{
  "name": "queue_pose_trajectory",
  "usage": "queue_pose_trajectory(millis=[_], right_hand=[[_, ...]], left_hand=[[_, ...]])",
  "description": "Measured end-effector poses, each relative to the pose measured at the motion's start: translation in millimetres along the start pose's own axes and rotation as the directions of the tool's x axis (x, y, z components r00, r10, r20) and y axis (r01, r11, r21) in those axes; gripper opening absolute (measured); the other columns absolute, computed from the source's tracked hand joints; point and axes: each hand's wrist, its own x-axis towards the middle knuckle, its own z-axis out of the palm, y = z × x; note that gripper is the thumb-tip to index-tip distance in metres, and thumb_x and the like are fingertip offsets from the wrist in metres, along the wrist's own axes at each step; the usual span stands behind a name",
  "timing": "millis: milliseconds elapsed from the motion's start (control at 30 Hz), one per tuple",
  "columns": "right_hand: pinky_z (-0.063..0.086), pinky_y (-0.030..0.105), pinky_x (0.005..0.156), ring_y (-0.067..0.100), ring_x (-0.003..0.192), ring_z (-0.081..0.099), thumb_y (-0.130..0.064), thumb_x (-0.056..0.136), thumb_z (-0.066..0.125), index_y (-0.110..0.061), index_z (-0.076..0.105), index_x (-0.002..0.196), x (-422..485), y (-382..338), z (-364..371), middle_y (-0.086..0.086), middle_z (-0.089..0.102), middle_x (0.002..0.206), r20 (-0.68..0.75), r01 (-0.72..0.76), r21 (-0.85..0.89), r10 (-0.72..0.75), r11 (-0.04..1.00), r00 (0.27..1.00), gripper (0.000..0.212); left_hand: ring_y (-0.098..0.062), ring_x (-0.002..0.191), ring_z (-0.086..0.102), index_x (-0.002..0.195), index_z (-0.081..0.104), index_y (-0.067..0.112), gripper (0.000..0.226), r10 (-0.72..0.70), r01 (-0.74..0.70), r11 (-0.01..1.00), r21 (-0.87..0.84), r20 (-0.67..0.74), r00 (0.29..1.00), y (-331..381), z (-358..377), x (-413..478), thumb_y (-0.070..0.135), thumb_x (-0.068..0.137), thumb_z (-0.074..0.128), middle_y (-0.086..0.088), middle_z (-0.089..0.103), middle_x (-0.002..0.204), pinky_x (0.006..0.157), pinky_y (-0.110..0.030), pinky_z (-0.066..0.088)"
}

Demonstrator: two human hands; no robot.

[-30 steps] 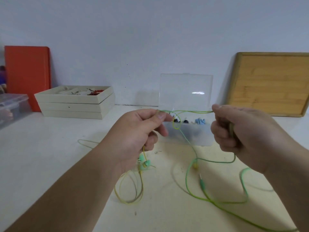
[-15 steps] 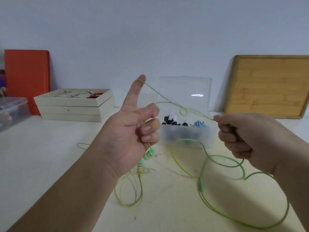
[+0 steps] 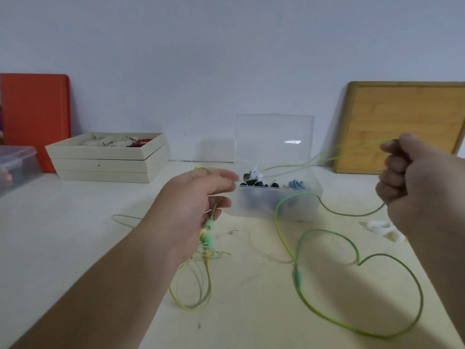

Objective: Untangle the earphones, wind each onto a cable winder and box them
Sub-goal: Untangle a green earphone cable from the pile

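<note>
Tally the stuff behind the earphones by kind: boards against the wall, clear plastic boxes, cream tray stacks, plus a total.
Boards: 2, orange board and wooden board
Clear boxes: 2, open box and left-edge box
Cream tray stack: 1
Total: 5

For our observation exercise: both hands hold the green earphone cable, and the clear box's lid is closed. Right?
No: the head view shows the clear box lid standing open. The left hand and right hand do hold the green earphone cable.
</note>
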Motion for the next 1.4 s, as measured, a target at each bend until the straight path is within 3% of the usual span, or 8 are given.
queue_pose_trajectory(millis=[267, 400, 533, 700, 867, 1067, 1200, 1400], right_hand=[[0.007, 0.02, 0.04, 0.01, 0.04, 0.015, -0.019, 0.098, 0.052, -0.008, 0.064, 0.07, -13.4, -10.3, -4.1, -0.006, 0.024, 0.043, 0.385, 0.103, -0.312, 0.027, 0.945, 0.922, 0.033], [0.014, 0.022, 0.042, 0.014, 0.048, 0.018, -0.017, 0.092, 0.059, -0.006, 0.076, 0.084, -34.2, -5.5, 1.4, 0.0, 0.027, 0.05, 0.715, 0.274, -0.467, 0.177, 0.84, 0.676, 0.022], [0.019, 0.022, 0.043, 0.014, 0.048, 0.021, -0.02, 0.085, 0.063, 0.0, 0.075, 0.089, -39.2, -2.0, 4.2, -0.003, 0.03, 0.049, 0.802, 0.282, -0.429, 0.219, 0.858, 0.555, 0.023], [0.023, 0.019, 0.042, 0.011, 0.046, 0.025, -0.012, 0.095, 0.06, -0.005, 0.076, 0.087, -25.6, -3.0, -0.2, -0.007, 0.035, 0.048, 0.687, 0.276, -0.443, 0.125, 0.853, 0.716, 0.019], [0.03, 0.02, 0.046, 0.011, 0.046, 0.034, 0.0, 0.08, 0.069, -0.011, 0.076, 0.085, -7.5, -11.4, -14.0, -0.006, 0.044, 0.05, 0.504, 0.194, -0.543, 0.133, 0.817, 0.853, 0.014], [0.051, 0.032, 0.059, 0.028, 0.066, 0.061, -0.006, 0.083, 0.063, -0.01, 0.072, 0.093, 24.6, -5.6, -37.1, 0.012, 0.07, 0.08, 0.075, 0.091, -0.957, -0.066, 0.275, 0.995, 0.014], [0.053, 0.03, 0.064, 0.026, 0.074, 0.064, -0.015, 0.076, 0.075, -0.003, 0.069, 0.092, 32.0, 8.9, -40.2, 0.012, 0.07, 0.087, 0.086, 0.105, -0.992, 0.222, -0.073, 0.971, 0.021], [0.055, 0.032, 0.077, 0.024, 0.09, 0.067, -0.013, 0.083, 0.065, -0.006, 0.072, 0.104, 36.8, 24.7, -42.1, 0.01, 0.071, 0.101, 0.167, 0.222, -0.946, 0.23, -0.239, 0.959, 0.024]], left_hand=[[-0.021, 0.082, 0.058, 0.083, 0.061, 0.017, 0.024, 0.175, -0.111, 0.944, 0.31, -0.188, 0.966, -13.7, 5.0, 3.6, -0.006, 0.078, 0.058, 0.0, 0.065, 0.088, 0.072, -0.032, 0.046], [0.0, 0.115, 0.059, 0.126, 0.055, 0.032, 0.062, 0.365, -0.443, 0.852, 0.281, 0.289, 0.885, -15.4, 15.5, -9.7, 0.029, 0.068, 0.077, 0.014, 0.065, 0.122, 0.095, -0.02, 0.044], [-0.009, 0.118, 0.063, 0.139, 0.045, 0.031, 0.079, 0.125, -0.257, 0.957, 0.133, 0.61, 0.782, -24.4, 27.4, -22.4, 0.026, 0.069, 0.082, 0.002, 0.072, 0.118, 0.093, -0.024, 0.051], [-0.02, 0.073, 0.068, 0.1, 0.076, 0.02, 0.026, 0.126, -0.246, 0.954, 0.171, 0.516, 0.847, -19.9, 23.4, -17.5, 0.024, 0.075, 0.07, -0.009, 0.071, 0.076, 0.076, -0.026, 0.052], [-0.029, 0.081, 0.067, 0.079, 0.076, 0.026, 0.026, 0.213, -0.317, 0.87, 0.377, 0.292, 0.932, -11.0, 10.6, -10.9, 0.048, 0.07, 0.064, -0.007, 0.072, 0.069, 0.099, -0.055, 0.043], [-0.03, 0.067, 0.062, 0.069, 0.07, 0.021, 0.028, 0.194, -0.256, 0.902, 0.349, 0.203, 0.96, -10.2, 7.0, -8.1, 0.043, 0.087, 0.065, -0.005, 0.063, 0.054, 0.077, -0.043, 0.047], [-0.026, 0.064, 0.065, 0.072, 0.07, 0.015, 0.03, 0.117, -0.231, 0.914, 0.335, 0.329, 0.937, -13.4, 13.1, -13.7, 0.02, 0.097, 0.054, -0.007, 0.055, 0.054, 0.064, -0.032, 0.05], [-0.016, 0.086, 0.072, 0.078, 0.08, 0.019, 0.033, 0.005, -0.275, 0.882, 0.383, 0.576, 0.818, -13.6, 11.5, -18.4, 0.048, 0.085, 0.064, -0.006, 0.076, 0.084, 0.088, -0.028, 0.056]])
